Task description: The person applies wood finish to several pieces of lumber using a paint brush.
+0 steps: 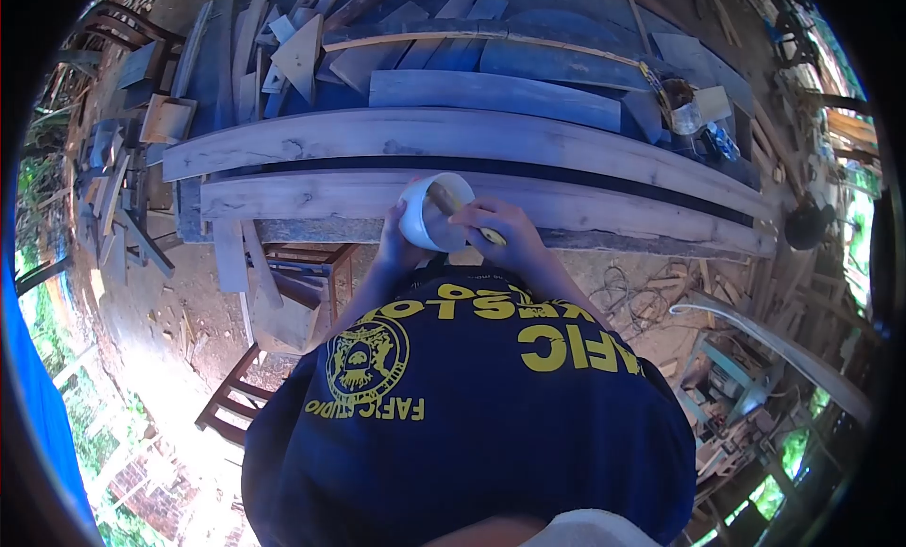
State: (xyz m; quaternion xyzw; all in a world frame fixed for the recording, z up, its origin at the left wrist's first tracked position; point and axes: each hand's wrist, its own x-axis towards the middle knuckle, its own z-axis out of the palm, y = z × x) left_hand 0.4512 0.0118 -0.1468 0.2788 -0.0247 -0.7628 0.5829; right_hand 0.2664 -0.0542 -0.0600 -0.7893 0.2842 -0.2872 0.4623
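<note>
My left hand (400, 237) is closed around the side of a white bowl (415, 224), tipped so its inside faces partly to the right. With my right hand (511, 232) I grip what looks like a paintbrush (493, 235); its yellowish handle end sticks out below my fingers and its other end is inside the bowl. What the bowl contains is hard to make out. Just beyond my hands lie two long wooden planks, a nearer plank (321, 194) and a farther plank (377, 132), side by side on the workbench (311, 230).
Offcuts and boards (491, 96) are heaped behind the planks. At the back right stands a container (687, 117) with a blue-and-white packet (723, 141) beside it. A wooden chair (231, 396) is at lower left, and a curved wooden piece (774, 344) juts in at right.
</note>
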